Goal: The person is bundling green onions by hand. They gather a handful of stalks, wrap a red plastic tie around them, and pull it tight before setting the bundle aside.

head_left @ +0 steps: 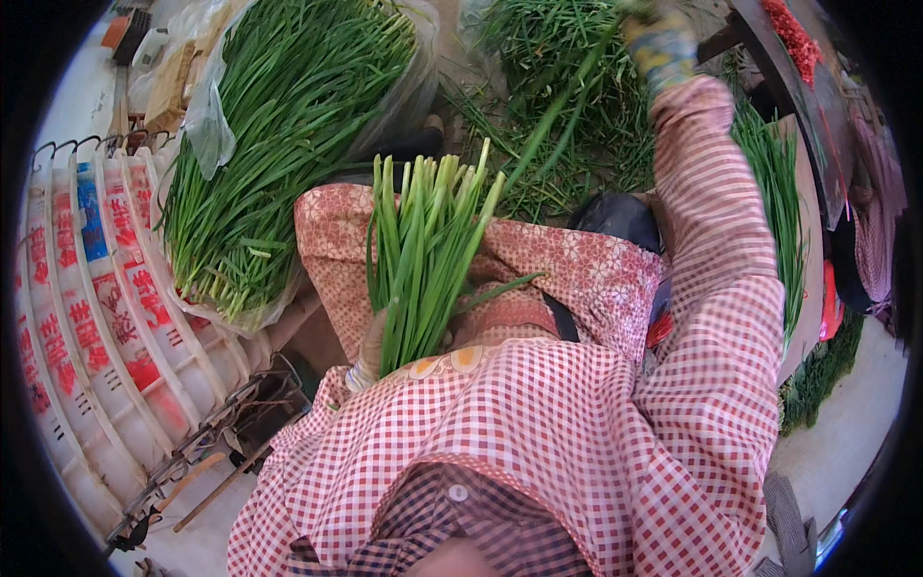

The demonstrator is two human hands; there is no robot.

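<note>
My left hand (368, 358), in a pale glove, is closed around a bunch of garlic chives (423, 260) held upright at my lap, the pale cut ends pointing away from me. My right hand (663, 50), in a patterned glove, is stretched far out at the upper right and blurred by motion. A few long green chive leaves (560, 111) trail from its fingers, down and to the left. Under that hand lies a loose heap of chive leaves (567, 87) on the floor. The fingers of both hands are partly hidden.
A large pile of chives (298, 125) fills a clear plastic bag (213, 135) at the left. Beyond it is a white plastic crate (115, 317) with red printing. More chives (774, 192) lie on a board at the right, near red ties (793, 38).
</note>
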